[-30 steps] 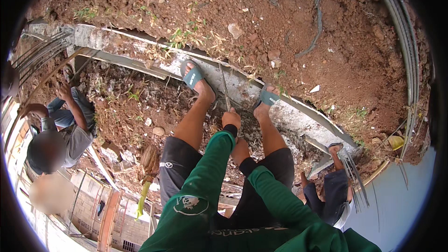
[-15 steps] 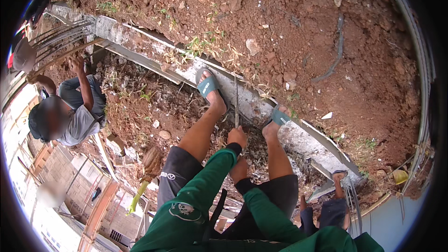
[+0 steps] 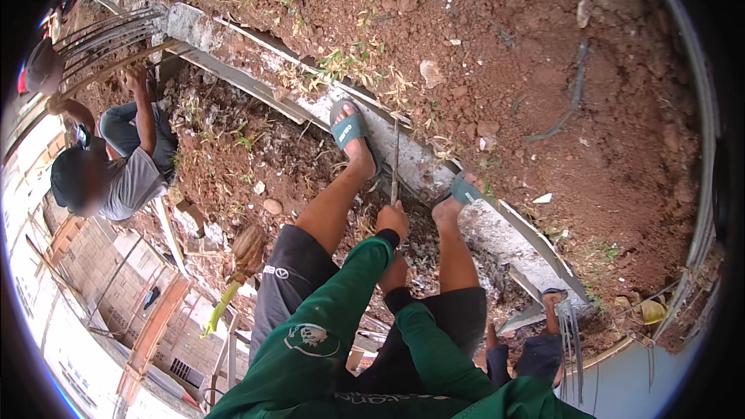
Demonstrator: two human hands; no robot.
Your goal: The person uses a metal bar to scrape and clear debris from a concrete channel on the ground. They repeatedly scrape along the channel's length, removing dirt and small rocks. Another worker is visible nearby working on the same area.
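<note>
My left hand [image 3: 393, 219] is closed around a long thin metal bar [image 3: 395, 163] between my feet. Lower on the same bar, my right hand [image 3: 393, 273] is closed too, partly hidden by my left cuff. The bar's far end reaches the thin board [image 3: 365, 105] along the far edge of a concrete beam [image 3: 423, 167]. My sandalled feet stand apart on that beam, one on each side of the bar. Whether the bar's tip is wedged behind the board, I cannot tell.
Reddish soil [image 3: 497, 54] with stones and dry weeds lies beyond the beam. At left a person in grey [image 3: 136, 182] crouches near steel rods [image 3: 116, 35]. Another person's legs [image 3: 535, 353] show at lower right beside more rods. A yellow-handled tool [image 3: 223, 306] lies at lower left.
The view has turned slightly, shifting the ground a little. Both hands stay on the bar, and its far end remains at the beam's far edge.
</note>
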